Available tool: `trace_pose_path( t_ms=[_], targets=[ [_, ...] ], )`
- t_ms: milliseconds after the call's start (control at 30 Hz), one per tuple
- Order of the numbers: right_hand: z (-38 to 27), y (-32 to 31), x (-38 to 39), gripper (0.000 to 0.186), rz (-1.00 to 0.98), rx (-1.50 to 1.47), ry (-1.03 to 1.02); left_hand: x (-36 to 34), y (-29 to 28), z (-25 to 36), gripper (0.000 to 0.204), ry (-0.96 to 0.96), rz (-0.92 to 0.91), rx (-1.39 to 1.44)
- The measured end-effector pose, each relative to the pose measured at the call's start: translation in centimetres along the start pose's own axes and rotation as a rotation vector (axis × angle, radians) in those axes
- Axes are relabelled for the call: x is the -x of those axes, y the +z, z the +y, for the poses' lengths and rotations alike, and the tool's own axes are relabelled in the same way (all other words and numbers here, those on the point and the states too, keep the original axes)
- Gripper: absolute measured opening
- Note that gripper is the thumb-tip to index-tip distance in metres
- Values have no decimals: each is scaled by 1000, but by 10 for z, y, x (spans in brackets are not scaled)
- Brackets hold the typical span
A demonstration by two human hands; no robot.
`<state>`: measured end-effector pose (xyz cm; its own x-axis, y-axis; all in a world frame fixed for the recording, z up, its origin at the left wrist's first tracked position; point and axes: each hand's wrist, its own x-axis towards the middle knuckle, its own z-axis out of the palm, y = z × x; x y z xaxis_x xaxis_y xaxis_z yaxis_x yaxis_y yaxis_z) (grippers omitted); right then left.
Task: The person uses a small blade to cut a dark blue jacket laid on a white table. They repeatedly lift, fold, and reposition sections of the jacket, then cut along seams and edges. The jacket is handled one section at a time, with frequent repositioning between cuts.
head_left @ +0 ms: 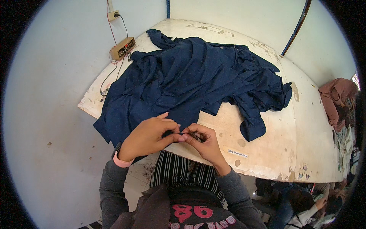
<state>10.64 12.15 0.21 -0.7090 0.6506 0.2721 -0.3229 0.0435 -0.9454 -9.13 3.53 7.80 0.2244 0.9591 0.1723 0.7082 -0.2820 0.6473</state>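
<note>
A large, crumpled navy garment [179, 76] is spread over the pale worktable [274, 152]. At its near edge my left hand [150, 135], with a pink band at the wrist, has thumb and index finger pinched on a narrow bit of dark fabric, the upper fingers loosely bent. My right hand [202, 143] meets it fingertip to fingertip, closed round a small dark item that I cannot make out clearly. Both hands are just over the front edge of the table.
A tan boxy device [122, 47] with cables sits by the left wall, below a socket [113, 15]. Brown clothing [333, 97] lies at the table's right end. At lower right, other people [305, 206] are partly visible below table level, a hand and pale sleeve among them.
</note>
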Motion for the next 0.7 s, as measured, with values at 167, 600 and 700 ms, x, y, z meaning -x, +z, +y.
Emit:
trace_pose_path(
  t_ms=[167, 600, 700],
  targets=[
    [4, -7, -15, 15, -49, 201, -79, 22, -26, 25, 28, -59, 357, 320],
    [21, -10, -118, 31, 97, 649, -433, 81, -85, 32, 35, 63, 1149, 666],
    [19, -5, -136, 30, 146, 481, -487, 85, -94, 30, 32, 2, 1307, 761]
  ],
)
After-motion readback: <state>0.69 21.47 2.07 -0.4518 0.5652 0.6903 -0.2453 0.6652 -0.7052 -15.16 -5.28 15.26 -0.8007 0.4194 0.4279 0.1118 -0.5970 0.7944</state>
